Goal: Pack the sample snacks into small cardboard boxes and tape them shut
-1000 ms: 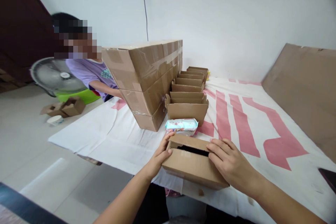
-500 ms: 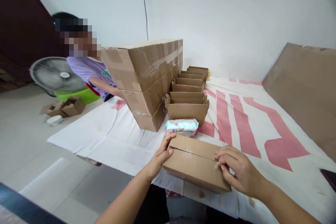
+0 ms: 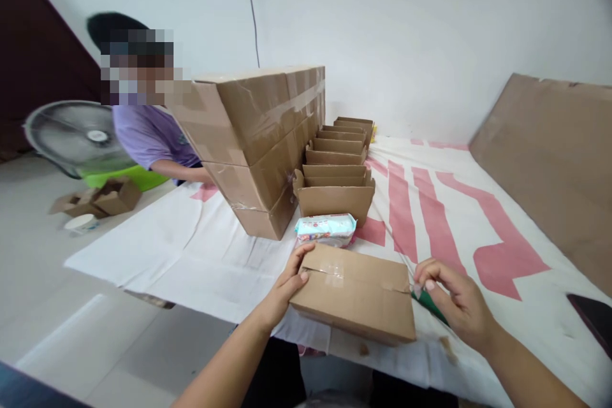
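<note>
A small brown cardboard box (image 3: pixel 354 296) lies at the near edge of the table with its flaps closed. A strip of clear tape (image 3: pixel 335 275) runs along its top seam. My left hand (image 3: pixel 287 287) grips the box's left end, thumb on top. My right hand (image 3: pixel 459 306) is just off the box's right end, its fingers pinched together at the tape's end. A green object (image 3: pixel 430 303) shows under those fingers. A pale blue packet of wipes (image 3: pixel 325 229) lies just behind the box.
A row of open cardboard boxes (image 3: pixel 335 197) runs back beside stacked sealed cartons (image 3: pixel 258 134) on a white cloth with red stripes (image 3: pixel 430 217). A cardboard sheet (image 3: pixel 549 153) leans at right. Another person (image 3: pixel 148 134) works at left near a fan (image 3: pixel 71 137).
The box's flaps went from open to closed. My right hand slid from the top across to the right end, and tape now lies along the seam. My left hand stayed in place.
</note>
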Demonstrator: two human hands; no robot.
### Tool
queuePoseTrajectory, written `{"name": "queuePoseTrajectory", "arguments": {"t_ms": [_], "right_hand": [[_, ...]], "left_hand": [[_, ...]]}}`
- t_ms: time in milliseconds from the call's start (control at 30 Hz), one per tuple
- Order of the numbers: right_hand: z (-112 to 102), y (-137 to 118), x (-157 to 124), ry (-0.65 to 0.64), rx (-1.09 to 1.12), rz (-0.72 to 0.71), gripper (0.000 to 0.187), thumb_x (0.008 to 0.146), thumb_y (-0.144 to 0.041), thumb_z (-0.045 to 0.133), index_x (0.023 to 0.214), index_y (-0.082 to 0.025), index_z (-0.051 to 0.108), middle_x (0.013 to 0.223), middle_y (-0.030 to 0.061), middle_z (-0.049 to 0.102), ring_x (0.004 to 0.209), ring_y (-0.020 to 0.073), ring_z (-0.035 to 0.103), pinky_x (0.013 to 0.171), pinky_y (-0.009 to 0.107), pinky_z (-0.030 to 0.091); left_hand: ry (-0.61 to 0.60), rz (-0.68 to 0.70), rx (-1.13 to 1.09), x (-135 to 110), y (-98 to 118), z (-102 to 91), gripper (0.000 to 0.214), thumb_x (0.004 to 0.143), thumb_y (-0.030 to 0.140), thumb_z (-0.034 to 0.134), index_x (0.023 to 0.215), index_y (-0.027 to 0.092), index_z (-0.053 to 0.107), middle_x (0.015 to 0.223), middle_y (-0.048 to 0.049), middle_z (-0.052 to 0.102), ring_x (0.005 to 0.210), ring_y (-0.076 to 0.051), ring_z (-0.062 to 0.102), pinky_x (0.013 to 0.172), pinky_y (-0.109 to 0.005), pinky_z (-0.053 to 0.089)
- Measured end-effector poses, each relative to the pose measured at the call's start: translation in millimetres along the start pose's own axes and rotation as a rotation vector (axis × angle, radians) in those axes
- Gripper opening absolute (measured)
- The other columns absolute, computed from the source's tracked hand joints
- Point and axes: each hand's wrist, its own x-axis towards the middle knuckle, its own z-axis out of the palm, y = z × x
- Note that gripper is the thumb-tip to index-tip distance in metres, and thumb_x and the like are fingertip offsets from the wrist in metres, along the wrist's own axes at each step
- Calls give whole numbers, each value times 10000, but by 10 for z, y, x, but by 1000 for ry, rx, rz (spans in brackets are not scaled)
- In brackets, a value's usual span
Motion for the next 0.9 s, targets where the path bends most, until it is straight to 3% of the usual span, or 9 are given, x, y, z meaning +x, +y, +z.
{"name": "queuePoseTrajectory", "arguments": {"t_ms": [133, 267, 400, 500, 600, 700, 800, 900], "right_hand": [[-161, 114, -219, -127, -92, 283, 238, 955, -368, 487, 772, -219, 510, 702, -15, 552, 632, 138, 511, 571, 252, 415], [-191, 292, -535, -377, -297, 531, 147, 865, -244, 563, 723, -213, 535, 646, -32, 597, 594, 139, 530, 561, 242, 367], [-78, 466, -834, -382, -648, 639, 107, 817, -145, 559, 728, -202, 568, 721, 18, 672, 648, 182, 619, 581, 261, 336], [15, 583, -992, -344, -773, 582, 99, 845, -129, 525, 802, -193, 588, 789, 34, 673, 655, 180, 647, 578, 256, 359], [46, 661, -1084, -305, -740, 406, 177, 861, -100, 472, 876, -198, 619, 846, 32, 661, 711, 168, 662, 623, 256, 445], [22, 637, -1111, -275, -658, 257, 205, 872, -117, 448, 831, -207, 629, 838, 41, 649, 760, 185, 656, 679, 293, 507], [45, 468, -1097, -357, -420, 283, 186, 891, -132, 460, 787, -217, 589, 768, 13, 656, 713, 171, 640, 661, 284, 519], [245, 230, -1086, -450, -159, 339, 173, 916, -134, 466, 836, -224, 591, 743, -19, 688, 659, 135, 644, 624, 235, 519]], "left_hand": [[30, -20, 2, -7, 41, 41, 577, 801, 512, 652, 1324, 305, 524, 1504, -52, 441, 1384, -385, 350, 1104, -467, 320], [104, -55, -9, -17, 109, 129, 597, 771, 524, 675, 1304, 292, 540, 1490, -50, 462, 1385, -388, 347, 1110, -465, 312], [128, -63, -19, -28, 149, 187, 590, 761, 516, 681, 1291, 289, 551, 1482, -46, 471, 1386, -378, 358, 1113, -452, 320], [135, -72, -20, -31, 145, 193, 605, 750, 518, 685, 1293, 289, 546, 1470, -53, 481, 1372, -374, 380, 1097, -448, 346], [128, -66, -26, -28, 126, 181, 601, 750, 508, 682, 1296, 297, 545, 1471, -43, 478, 1371, -364, 380, 1094, -437, 352], [120, -44, -7, -20, 99, 158, 597, 752, 498, 680, 1296, 296, 544, 1479, -42, 465, 1376, -362, 368, 1095, -436, 349], [93, -26, -1, -12, 76, 132, 594, 764, 497, 673, 1302, 290, 531, 1498, -50, 442, 1401, -365, 335, 1099, -449, 346], [78, -12, -3, -7, 70, 122, 582, 770, 488, 673, 1298, 287, 534, 1499, -50, 446, 1415, -361, 322, 1116, -453, 329]]}}
